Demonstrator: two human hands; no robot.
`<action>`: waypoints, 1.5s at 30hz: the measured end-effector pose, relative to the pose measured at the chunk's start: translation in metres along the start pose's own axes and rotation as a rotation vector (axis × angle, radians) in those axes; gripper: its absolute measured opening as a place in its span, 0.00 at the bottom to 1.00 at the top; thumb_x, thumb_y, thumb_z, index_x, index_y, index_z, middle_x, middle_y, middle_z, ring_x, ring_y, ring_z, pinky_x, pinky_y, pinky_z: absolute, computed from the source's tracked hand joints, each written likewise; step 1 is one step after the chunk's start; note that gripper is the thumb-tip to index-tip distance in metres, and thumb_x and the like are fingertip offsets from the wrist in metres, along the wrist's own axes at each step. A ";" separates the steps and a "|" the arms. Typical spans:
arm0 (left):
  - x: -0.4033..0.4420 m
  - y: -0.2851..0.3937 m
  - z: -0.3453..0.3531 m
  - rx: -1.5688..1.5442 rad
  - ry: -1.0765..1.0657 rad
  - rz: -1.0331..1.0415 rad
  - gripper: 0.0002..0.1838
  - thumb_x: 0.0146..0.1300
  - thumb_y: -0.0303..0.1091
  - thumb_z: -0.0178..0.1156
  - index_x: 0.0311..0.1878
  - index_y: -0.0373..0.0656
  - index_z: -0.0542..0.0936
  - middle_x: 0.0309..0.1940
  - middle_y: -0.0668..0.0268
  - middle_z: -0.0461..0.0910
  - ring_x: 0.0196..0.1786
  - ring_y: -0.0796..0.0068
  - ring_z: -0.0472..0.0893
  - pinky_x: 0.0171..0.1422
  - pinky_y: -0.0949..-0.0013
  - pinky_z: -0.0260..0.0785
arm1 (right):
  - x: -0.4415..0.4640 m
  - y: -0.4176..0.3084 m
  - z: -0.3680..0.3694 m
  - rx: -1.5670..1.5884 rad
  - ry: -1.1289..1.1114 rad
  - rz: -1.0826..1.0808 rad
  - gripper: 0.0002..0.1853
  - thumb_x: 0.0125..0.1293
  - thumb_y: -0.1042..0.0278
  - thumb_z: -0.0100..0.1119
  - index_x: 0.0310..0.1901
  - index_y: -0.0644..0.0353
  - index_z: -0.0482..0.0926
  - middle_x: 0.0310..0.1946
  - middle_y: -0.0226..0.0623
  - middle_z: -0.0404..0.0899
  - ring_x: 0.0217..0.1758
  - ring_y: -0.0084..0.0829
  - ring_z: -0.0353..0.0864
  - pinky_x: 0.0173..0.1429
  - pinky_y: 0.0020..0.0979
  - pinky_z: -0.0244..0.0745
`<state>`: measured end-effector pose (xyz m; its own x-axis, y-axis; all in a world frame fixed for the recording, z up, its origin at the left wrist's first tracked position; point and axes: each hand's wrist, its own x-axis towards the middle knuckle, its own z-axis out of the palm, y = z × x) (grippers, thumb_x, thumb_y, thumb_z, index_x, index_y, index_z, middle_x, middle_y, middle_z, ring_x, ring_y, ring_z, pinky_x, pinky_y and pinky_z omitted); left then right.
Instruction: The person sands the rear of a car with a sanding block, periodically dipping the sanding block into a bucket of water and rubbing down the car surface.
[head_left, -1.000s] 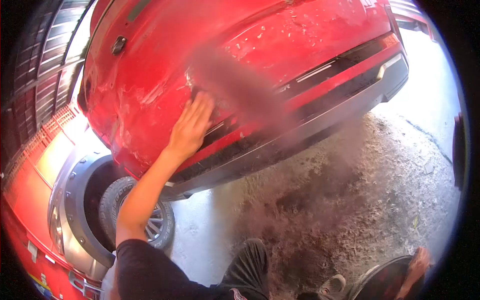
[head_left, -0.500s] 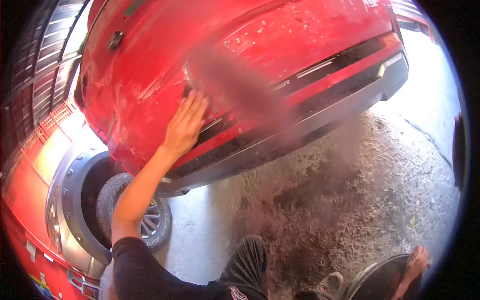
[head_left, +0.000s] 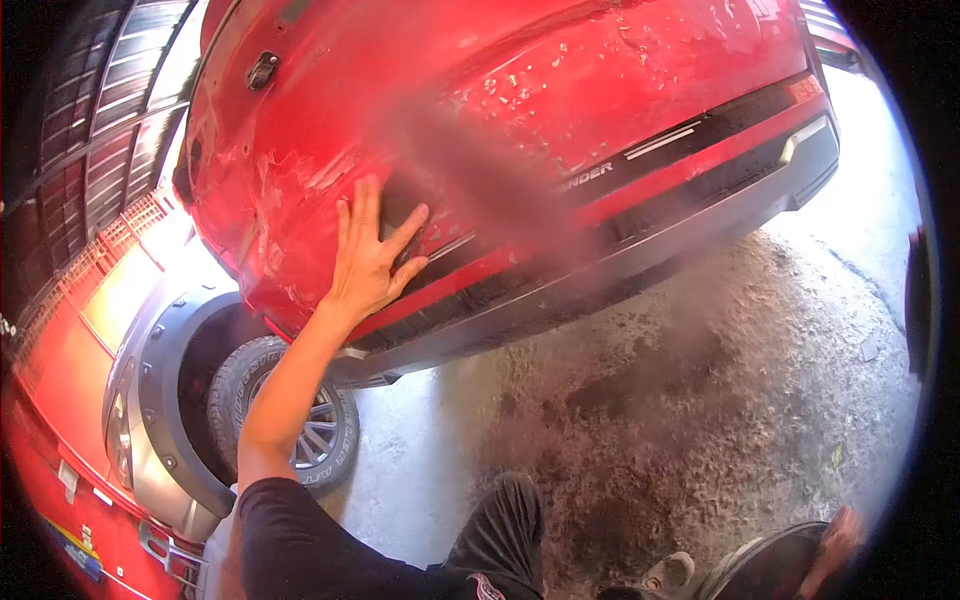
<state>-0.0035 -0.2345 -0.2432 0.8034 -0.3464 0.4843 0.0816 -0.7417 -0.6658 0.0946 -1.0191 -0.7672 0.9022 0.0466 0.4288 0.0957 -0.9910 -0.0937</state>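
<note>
The left hand (head_left: pixel 365 262) is a little left of the frame's middle, with its back to the camera. Its fingers are spread and point upward, the thumb stands out to the right, and no object can be seen in its grasp. It appears to lie flat on the red car body (head_left: pixel 330 110), which fills the upper part of the frame; the palm is hidden, so I cannot tell how firmly it touches. The paint shows scuffs and pale chips. A black trim strip (head_left: pixel 735 118) with the letters "NDER" crosses toward the upper right, above a grey bumper (head_left: pixel 690 250). A dark blur covers part of the centre.

At the lower right, the right hand (head_left: pixel 842 538) is by a dark rounded form (head_left: pixel 765 565); I cannot tell how far it is open or whether it holds anything.

At the lower left is a wheel (head_left: pixel 318 438) under a black wheel-arch flare (head_left: pixel 160 410).
</note>
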 end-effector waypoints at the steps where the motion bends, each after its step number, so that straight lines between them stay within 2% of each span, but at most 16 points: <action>1: -0.001 0.001 0.000 -0.024 -0.027 -0.063 0.43 0.57 0.46 0.77 0.77 0.62 0.72 0.84 0.35 0.39 0.86 0.33 0.42 0.84 0.31 0.37 | -0.002 0.005 0.004 -0.009 -0.012 -0.003 0.17 0.83 0.60 0.44 0.43 0.66 0.76 0.40 0.55 0.75 0.45 0.57 0.76 0.49 0.52 0.69; 6: 0.007 0.017 0.007 -0.041 0.173 -0.162 0.33 0.60 0.41 0.76 0.69 0.55 0.78 0.81 0.39 0.53 0.80 0.36 0.58 0.81 0.40 0.52 | -0.010 0.037 0.042 -0.036 0.011 -0.037 0.17 0.82 0.59 0.45 0.49 0.65 0.79 0.44 0.53 0.78 0.50 0.56 0.77 0.52 0.50 0.72; 10: 0.007 0.008 0.000 -0.051 0.207 -0.205 0.27 0.60 0.33 0.75 0.63 0.49 0.80 0.74 0.44 0.63 0.71 0.42 0.68 0.73 0.47 0.65 | -0.014 0.039 0.044 -0.052 0.108 -0.073 0.16 0.78 0.56 0.49 0.41 0.60 0.79 0.38 0.48 0.79 0.44 0.52 0.78 0.51 0.50 0.73; 14: 0.002 0.002 -0.009 0.018 0.208 -0.238 0.21 0.63 0.28 0.64 0.60 0.40 0.78 0.71 0.45 0.66 0.69 0.42 0.68 0.75 0.46 0.62 | -0.006 0.022 0.034 -0.100 0.329 -0.142 0.17 0.75 0.53 0.52 0.33 0.55 0.80 0.32 0.44 0.80 0.39 0.49 0.80 0.49 0.50 0.75; 15: 0.001 -0.001 -0.004 0.052 0.248 -0.240 0.17 0.64 0.28 0.61 0.57 0.39 0.78 0.70 0.46 0.68 0.69 0.43 0.69 0.75 0.46 0.61 | 0.005 0.008 0.021 -0.127 0.506 -0.158 0.17 0.74 0.52 0.53 0.31 0.54 0.80 0.30 0.42 0.80 0.38 0.48 0.80 0.48 0.50 0.75; 18: -0.001 -0.019 0.007 0.073 0.325 -0.207 0.16 0.64 0.27 0.60 0.55 0.40 0.78 0.68 0.48 0.71 0.67 0.45 0.70 0.72 0.45 0.62 | -0.009 0.028 0.030 -0.099 0.196 -0.099 0.16 0.76 0.53 0.51 0.38 0.57 0.80 0.36 0.45 0.80 0.43 0.50 0.80 0.53 0.49 0.74; 19: 0.004 -0.022 0.008 0.091 0.349 -0.224 0.15 0.65 0.32 0.66 0.53 0.42 0.79 0.66 0.51 0.73 0.66 0.48 0.71 0.69 0.46 0.62 | -0.010 0.029 0.028 -0.095 0.139 -0.073 0.16 0.77 0.54 0.50 0.40 0.58 0.80 0.38 0.46 0.80 0.45 0.50 0.79 0.54 0.49 0.74; 22: 0.019 -0.020 0.005 0.151 0.351 -0.310 0.16 0.64 0.36 0.70 0.51 0.41 0.78 0.65 0.50 0.75 0.68 0.47 0.71 0.72 0.48 0.62 | -0.011 0.025 0.017 -0.093 -0.015 0.013 0.17 0.79 0.55 0.48 0.48 0.60 0.80 0.44 0.48 0.80 0.51 0.52 0.79 0.58 0.49 0.72; 26: 0.026 -0.055 0.008 0.087 0.391 -0.191 0.19 0.62 0.42 0.74 0.48 0.43 0.78 0.62 0.56 0.78 0.63 0.51 0.75 0.67 0.48 0.63 | -0.004 0.000 -0.016 -0.111 -0.232 0.121 0.20 0.82 0.57 0.45 0.58 0.64 0.80 0.51 0.52 0.79 0.58 0.54 0.77 0.64 0.49 0.71; 30: 0.058 -0.040 0.005 -0.114 0.416 0.010 0.18 0.60 0.39 0.75 0.48 0.43 0.80 0.55 0.56 0.81 0.56 0.52 0.81 0.59 0.53 0.75 | -0.011 0.009 0.013 -0.132 0.083 0.009 0.18 0.83 0.57 0.43 0.48 0.64 0.76 0.44 0.49 0.75 0.52 0.51 0.75 0.59 0.48 0.69; 31: 0.065 -0.025 0.005 -0.115 0.379 0.081 0.20 0.59 0.33 0.76 0.52 0.43 0.82 0.55 0.52 0.80 0.56 0.50 0.82 0.61 0.54 0.76 | -0.014 0.015 0.023 -0.147 0.168 -0.015 0.18 0.83 0.57 0.43 0.45 0.64 0.75 0.42 0.49 0.74 0.51 0.51 0.75 0.57 0.48 0.69; 33: 0.080 0.003 0.013 -0.127 0.312 0.194 0.29 0.52 0.36 0.80 0.59 0.47 0.83 0.55 0.54 0.81 0.57 0.52 0.82 0.62 0.54 0.76 | -0.018 0.015 0.029 -0.199 0.209 -0.014 0.18 0.83 0.57 0.43 0.46 0.64 0.75 0.42 0.49 0.74 0.51 0.51 0.75 0.58 0.48 0.69; 35: 0.086 0.025 0.017 -0.144 0.224 0.214 0.30 0.51 0.36 0.80 0.60 0.49 0.84 0.56 0.55 0.81 0.57 0.53 0.82 0.61 0.55 0.76 | -0.021 0.016 0.033 -0.207 0.234 -0.019 0.17 0.84 0.58 0.42 0.46 0.64 0.75 0.42 0.49 0.74 0.52 0.52 0.75 0.59 0.48 0.69; 37: 0.085 0.037 0.024 -0.107 0.163 0.203 0.30 0.52 0.34 0.79 0.62 0.53 0.84 0.56 0.58 0.81 0.56 0.56 0.82 0.59 0.56 0.74 | -0.018 0.012 0.028 -0.195 0.234 -0.008 0.17 0.84 0.58 0.42 0.46 0.64 0.75 0.42 0.50 0.74 0.53 0.52 0.75 0.60 0.49 0.69; 41: 0.072 0.045 0.028 -0.132 0.248 0.125 0.27 0.56 0.29 0.75 0.61 0.47 0.84 0.55 0.62 0.83 0.56 0.59 0.81 0.58 0.60 0.68 | -0.015 0.004 0.016 -0.058 0.046 0.088 0.18 0.84 0.58 0.42 0.46 0.64 0.75 0.43 0.50 0.74 0.54 0.53 0.75 0.61 0.49 0.68; 45: 0.077 0.052 0.032 -0.211 0.293 -0.037 0.24 0.57 0.28 0.75 0.58 0.43 0.85 0.51 0.61 0.85 0.54 0.59 0.82 0.58 0.59 0.69 | -0.018 0.020 0.019 -0.009 -0.093 0.120 0.19 0.85 0.57 0.41 0.48 0.65 0.76 0.44 0.52 0.75 0.54 0.54 0.75 0.62 0.50 0.68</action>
<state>0.0812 -0.2814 -0.2590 0.5967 -0.4440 0.6685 -0.0408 -0.8487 -0.5273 0.0885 -1.0378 -0.7942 0.9422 -0.0610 0.3294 -0.0183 -0.9912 -0.1313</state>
